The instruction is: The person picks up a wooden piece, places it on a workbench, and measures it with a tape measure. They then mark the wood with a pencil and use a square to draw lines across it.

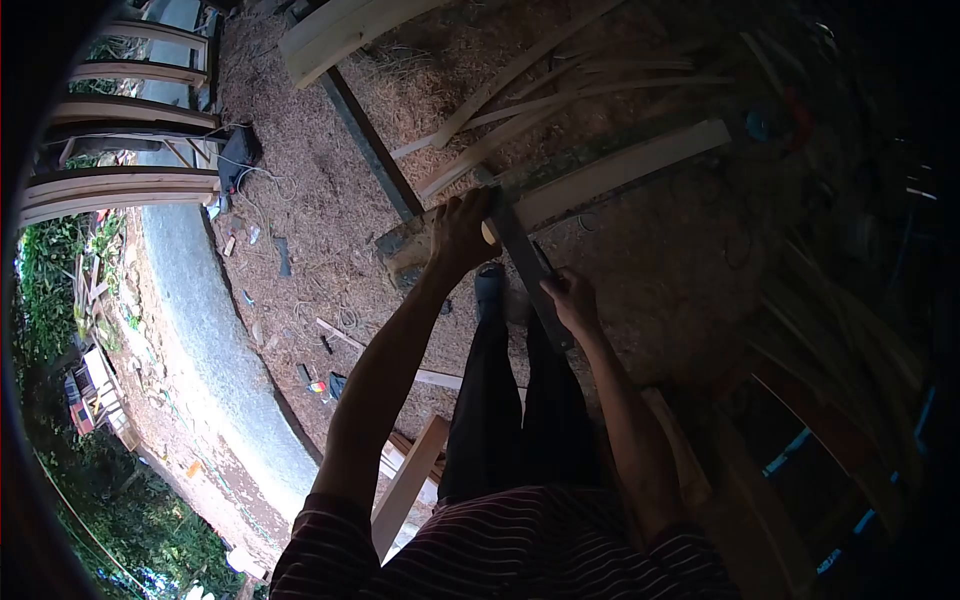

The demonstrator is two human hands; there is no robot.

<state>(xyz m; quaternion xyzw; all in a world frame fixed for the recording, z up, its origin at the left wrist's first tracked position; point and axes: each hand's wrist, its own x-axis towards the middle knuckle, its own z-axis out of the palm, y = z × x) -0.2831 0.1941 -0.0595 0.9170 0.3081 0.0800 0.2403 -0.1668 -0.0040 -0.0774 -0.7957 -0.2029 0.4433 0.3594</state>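
A dark, flat, long piece (522, 245), perhaps a metal square or a blade, lies slantwise across a pale wooden board (630, 177) on a rough beam (400, 252). My left hand (462, 233) is at its upper end, fingers bent over the beam and the end of the board. Lower down, my right hand (572, 298) grips the edge of the dark piece, thumb toward a thin dark object (543, 258) that I cannot make out. Shadow hides much of the detail between the hands.
Loose wooden strips (560, 100) lie beyond the beam. A thick timber (350, 35) and a dark bar (372, 145) are ahead. Wooden frames (130, 190) and a black bag (238, 158) stand left. Near my legs, a plank (412, 480) slants upward.
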